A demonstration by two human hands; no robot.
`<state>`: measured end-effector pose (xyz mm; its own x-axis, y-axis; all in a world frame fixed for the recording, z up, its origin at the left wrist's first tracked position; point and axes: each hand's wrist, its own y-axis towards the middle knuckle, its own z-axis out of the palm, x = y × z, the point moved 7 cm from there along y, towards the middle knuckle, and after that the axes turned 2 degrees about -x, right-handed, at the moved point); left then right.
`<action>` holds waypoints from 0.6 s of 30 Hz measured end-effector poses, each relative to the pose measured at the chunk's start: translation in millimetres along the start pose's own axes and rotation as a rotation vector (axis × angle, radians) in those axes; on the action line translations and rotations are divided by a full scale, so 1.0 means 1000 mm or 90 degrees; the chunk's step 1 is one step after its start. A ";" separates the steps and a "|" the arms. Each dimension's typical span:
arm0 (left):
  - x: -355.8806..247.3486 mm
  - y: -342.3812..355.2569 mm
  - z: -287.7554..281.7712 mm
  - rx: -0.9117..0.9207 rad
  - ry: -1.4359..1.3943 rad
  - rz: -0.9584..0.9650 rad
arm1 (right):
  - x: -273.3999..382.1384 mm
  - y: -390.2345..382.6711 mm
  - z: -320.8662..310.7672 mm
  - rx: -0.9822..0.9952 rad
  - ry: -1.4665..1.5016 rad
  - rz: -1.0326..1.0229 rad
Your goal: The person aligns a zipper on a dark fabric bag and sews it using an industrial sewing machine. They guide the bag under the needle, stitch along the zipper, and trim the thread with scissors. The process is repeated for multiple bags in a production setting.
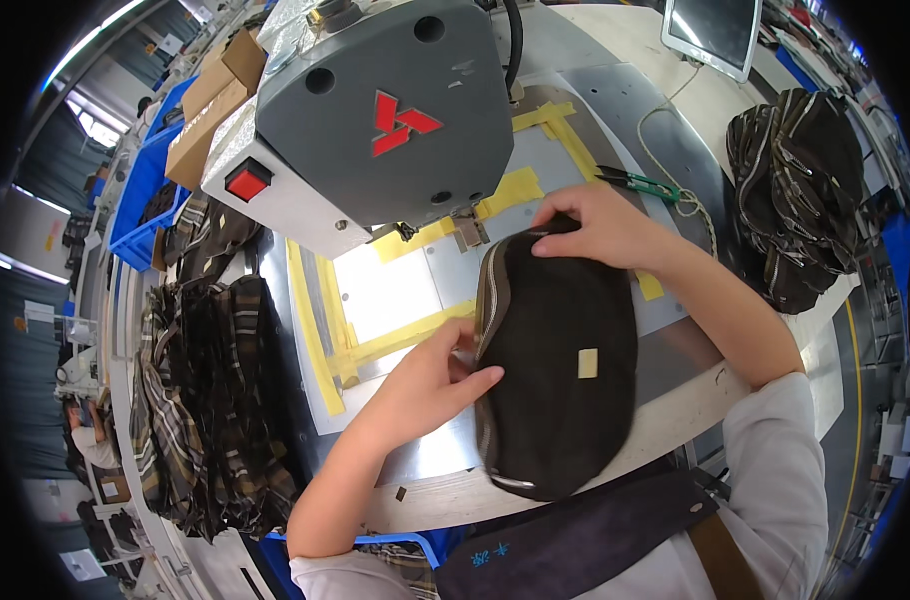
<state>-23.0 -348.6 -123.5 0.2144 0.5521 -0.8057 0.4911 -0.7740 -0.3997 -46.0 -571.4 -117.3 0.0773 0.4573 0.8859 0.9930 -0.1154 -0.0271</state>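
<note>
Fingers (481, 382) pinch a black zippered pouch (552, 395) bearing a yellow label (588, 363).

I hold the dark pouch (550, 400) in bright light, its lower edge slightly blurred. White glare washes the plate (380, 290) under the machine head (375, 165); strip lights (92, 43) glow at left. Toward the black rim, everything bends and softens.
</note>
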 end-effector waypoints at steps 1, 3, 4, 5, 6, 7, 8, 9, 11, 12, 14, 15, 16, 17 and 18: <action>-0.010 0.005 -0.006 -0.077 0.006 0.070 | 0.011 0.002 0.005 0.001 -0.090 -0.082; -0.023 0.013 -0.018 -0.233 0.019 0.207 | 0.031 0.001 0.023 0.007 -0.184 -0.199; -0.023 0.021 -0.018 -0.223 0.050 0.216 | 0.042 -0.003 0.033 -0.011 -0.219 -0.255; -0.024 0.030 -0.020 -0.211 0.081 0.226 | 0.048 -0.007 0.041 -0.023 -0.233 -0.264; -0.026 0.037 -0.023 -0.199 0.111 0.235 | 0.053 -0.011 0.048 -0.036 -0.246 -0.272; -0.024 0.043 -0.024 -0.168 0.129 0.167 | 0.059 -0.016 0.051 -0.047 -0.280 -0.310; -0.025 0.042 -0.026 -0.206 0.130 0.222 | 0.059 -0.017 0.050 -0.051 -0.240 -0.299; -0.022 0.039 -0.025 -0.243 0.131 0.277 | 0.057 -0.019 0.047 -0.055 -0.200 -0.287; -0.023 0.027 -0.021 -0.327 0.096 0.347 | 0.047 -0.020 0.042 -0.030 -0.074 -0.187; -0.027 0.025 -0.022 -0.359 0.115 0.376 | 0.041 -0.017 0.040 -0.012 0.006 -0.124; -0.032 0.019 -0.021 -0.420 0.152 0.430 | 0.026 -0.014 0.037 0.024 0.165 0.006; -0.031 0.017 -0.020 -0.427 0.170 0.452 | 0.014 -0.011 0.041 0.051 0.165 -0.021; -0.029 0.017 -0.020 -0.433 0.187 0.477 | 0.010 -0.011 0.042 0.065 0.197 0.011; -0.029 0.017 -0.019 -0.439 0.203 0.501 | 0.008 -0.010 0.043 0.079 0.229 0.043; -0.030 0.016 -0.018 -0.450 0.226 0.531 | 0.006 -0.010 0.044 0.093 0.262 0.075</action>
<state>-6.3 -372.0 -98.1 0.8664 0.0922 -0.4907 0.4240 -0.6549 0.6255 -51.9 -529.1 -132.2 0.1776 0.0566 0.9825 0.9841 -0.0071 -0.1775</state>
